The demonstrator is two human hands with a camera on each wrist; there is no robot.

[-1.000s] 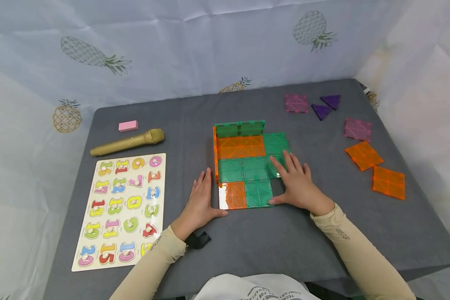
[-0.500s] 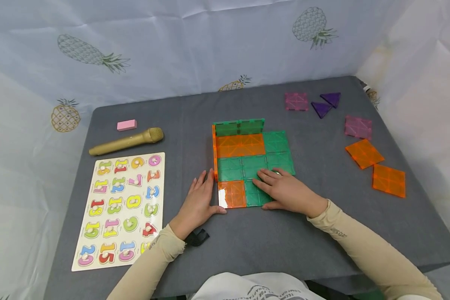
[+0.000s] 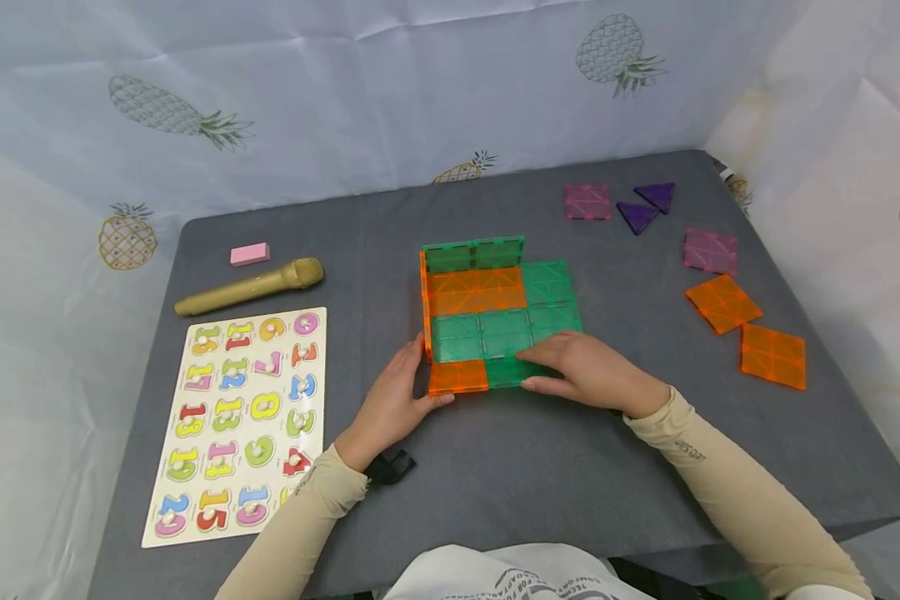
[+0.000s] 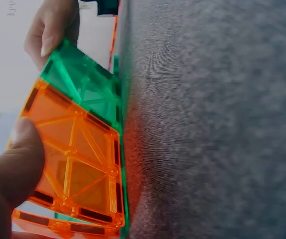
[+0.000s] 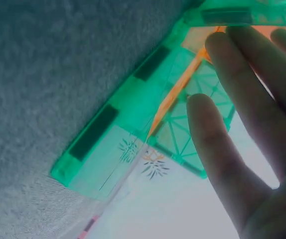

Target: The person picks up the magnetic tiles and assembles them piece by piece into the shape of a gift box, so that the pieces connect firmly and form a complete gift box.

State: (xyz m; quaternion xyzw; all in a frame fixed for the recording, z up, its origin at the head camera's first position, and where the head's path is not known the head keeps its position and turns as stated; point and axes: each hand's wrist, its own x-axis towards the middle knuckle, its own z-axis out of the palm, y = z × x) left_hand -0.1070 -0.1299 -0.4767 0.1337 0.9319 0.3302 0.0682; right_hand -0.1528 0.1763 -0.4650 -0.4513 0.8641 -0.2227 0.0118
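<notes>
A magnetic-tile build of translucent green and orange squares lies mid-table, with a green wall [image 3: 476,254] upright along its back and an orange wall [image 3: 425,308] along its left. Its front orange tile [image 4: 78,144] and front green tile [image 4: 85,84] are tilted up off the cloth. My left hand [image 3: 393,396] lies along the left wall, fingers straight, its thumb pressing the outer face of the orange tile. At the front right, my right hand [image 3: 592,375] pinches the green tile's raised edge between thumb and fingers. That hand covers the build's front right corner in the head view.
To the left lie a number puzzle board [image 3: 232,425], a gold microphone [image 3: 251,286] and a pink block [image 3: 250,254]. At right are loose orange tiles [image 3: 772,357], pink tiles [image 3: 588,202] and purple triangles [image 3: 637,217]. A black strap [image 3: 392,467] is by the left wrist.
My right hand has moved left from the build's right side to the front green tile. The front orange and green tiles, flat before, are now tilted up.
</notes>
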